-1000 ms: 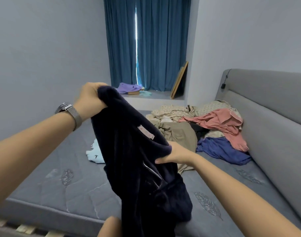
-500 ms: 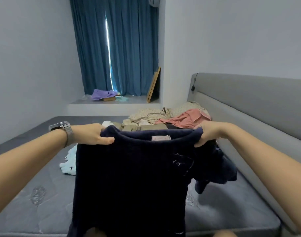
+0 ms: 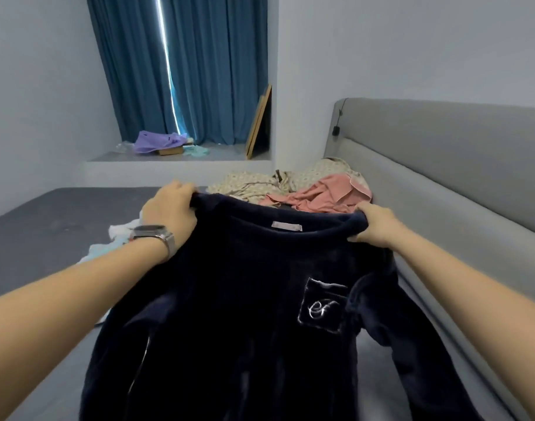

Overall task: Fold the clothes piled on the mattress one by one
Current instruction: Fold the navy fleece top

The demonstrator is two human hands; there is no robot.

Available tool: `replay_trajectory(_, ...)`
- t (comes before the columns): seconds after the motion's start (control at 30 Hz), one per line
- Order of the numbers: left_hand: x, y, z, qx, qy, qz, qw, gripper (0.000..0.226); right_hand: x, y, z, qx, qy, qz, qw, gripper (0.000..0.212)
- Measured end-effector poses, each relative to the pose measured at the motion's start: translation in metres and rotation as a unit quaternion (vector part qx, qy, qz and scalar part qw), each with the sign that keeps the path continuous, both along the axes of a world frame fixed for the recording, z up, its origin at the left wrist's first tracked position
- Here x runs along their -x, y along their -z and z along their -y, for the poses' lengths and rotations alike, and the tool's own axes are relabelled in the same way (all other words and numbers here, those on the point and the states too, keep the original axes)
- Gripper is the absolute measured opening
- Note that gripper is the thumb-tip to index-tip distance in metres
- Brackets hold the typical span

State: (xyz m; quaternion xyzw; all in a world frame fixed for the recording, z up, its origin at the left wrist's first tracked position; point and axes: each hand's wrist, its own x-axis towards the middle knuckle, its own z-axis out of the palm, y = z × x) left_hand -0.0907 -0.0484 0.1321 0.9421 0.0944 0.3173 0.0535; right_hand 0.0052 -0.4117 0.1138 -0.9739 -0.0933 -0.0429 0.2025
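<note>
Item in hand: one dark navy fleece top (image 3: 245, 314), held up by its shoulders. Your left hand (image 3: 169, 211) grips the left shoulder at the neckline, and your right hand (image 3: 378, 224) grips the right shoulder; the two hands are spread well apart with the collar stretched between them. A pink neck label (image 3: 286, 226) faces you at the collar, and an embroidered chest pocket (image 3: 322, 308) shows on the right side. One sleeve (image 3: 396, 326) hangs loose off the right.

Change noted: a second ago you held the top bunched and twisted, one hand high and the other low on the cloth. Half a second ago you had it squared by the shoulders. Now it hangs flatter and lower, with the pocket side showing towards you.

Meaning for the task: the top looks sorted out and ready to lay flat on the grey mattress (image 3: 32, 226) for folding. The fold itself is not yet begun.

Stock remaining: a pile of clothes (image 3: 290, 186) lies at the far end against the headboard (image 3: 442, 165), with a pink garment (image 3: 327, 196) on top of patterned cream pieces. A white and pale item (image 3: 120, 235) lies on the mattress beside your left wrist.
</note>
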Motion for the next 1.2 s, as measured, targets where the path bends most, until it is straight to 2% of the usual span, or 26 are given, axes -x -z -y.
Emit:
replay_trajectory(0.1,-0.091,0.043,-0.002,-0.032,-0.045,-0.039,0.998,0.022,-0.071,0.049,-0.021,-0.062,0.062,0.115,0.989,0.030)
replay_trajectory(0.17,-0.152,0.083,-0.008,-0.009,-0.057,-0.067,0.996,0.021,-0.119,0.091,-0.035,-0.106,0.072,0.121,0.984,0.029)
replay_trajectory(0.23,-0.207,0.135,-0.017,0.094,-0.077,-0.086,0.989,0.018,-0.168,0.149,-0.048,-0.119,0.071,0.111,0.984,0.029)
replay_trajectory(0.3,-0.256,0.198,-0.024,0.264,-0.119,-0.089,0.953,0.020,-0.209,0.216,-0.061,-0.113,0.074,0.083,0.987,0.020)
replay_trajectory(0.37,-0.292,0.274,-0.030,0.341,-0.133,-0.084,0.927,0.026,-0.239,0.284,-0.075,-0.112,0.089,0.033,0.989,0.017)
replay_trajectory(0.4,-0.304,0.313,-0.032,0.330,-0.122,-0.094,0.931,0.034,-0.251,0.316,-0.082,-0.111,0.105,0.013,0.988,0.016)
replay_trajectory(0.47,-0.322,0.381,-0.037,0.228,-0.098,-0.130,0.960,0.053,-0.276,0.372,-0.096,-0.052,0.147,0.009,0.988,0.030)
replay_trajectory(0.53,-0.340,0.423,-0.043,0.129,-0.099,-0.121,0.979,0.062,-0.304,0.407,-0.106,0.036,0.176,0.072,0.981,0.049)
replay_trajectory(0.6,-0.364,0.435,-0.047,0.069,-0.120,-0.101,0.985,0.066,-0.333,0.420,-0.114,0.024,0.202,0.134,0.970,0.060)
replay_trajectory(0.7,-0.383,0.432,-0.045,0.038,-0.137,-0.090,0.986,0.069,-0.360,0.424,-0.115,0.022,0.216,0.159,0.963,0.065)
replay_trajectory(0.77,-0.385,0.433,-0.042,0.044,-0.120,-0.073,0.989,0.072,-0.361,0.422,-0.116,0.029,0.222,0.175,0.959,0.060)
replay_trajectory(0.83,-0.381,0.434,-0.044,0.049,-0.096,-0.075,0.991,0.078,-0.352,0.423,-0.123,0.063,0.202,0.210,0.954,0.045)
replay_trajectory(0.9,-0.371,0.431,-0.044,0.027,-0.076,-0.124,0.989,0.079,-0.339,0.423,-0.126,0.139,0.133,0.265,0.945,0.017)
replay_trajectory(0.93,-0.364,0.431,-0.043,-0.006,-0.080,-0.170,0.982,0.077,-0.333,0.423,-0.126,0.156,0.092,0.266,0.947,0.010)
replay_trajectory(1.0,-0.347,0.420,-0.037,-0.100,-0.116,-0.270,0.951,0.073,-0.313,0.417,-0.121,0.145,0.029,0.186,0.971,0.018)
replay_trajectory(1.03,-0.333,0.412,-0.032,-0.136,-0.131,-0.312,0.931,0.071,-0.299,0.413,-0.119,0.158,0.023,0.103,0.982,0.035)
replay_trajectory(1.1,-0.298,0.397,-0.021,-0.170,-0.143,-0.387,0.895,0.068,-0.264,0.401,-0.108,0.230,0.015,-0.063,0.971,0.057)
replay_trajectory(1.2,-0.225,0.391,-0.006,-0.183,-0.116,-0.453,0.865,0.064,-0.196,0.393,-0.094,0.240,-0.001,-0.116,0.964,0.062)
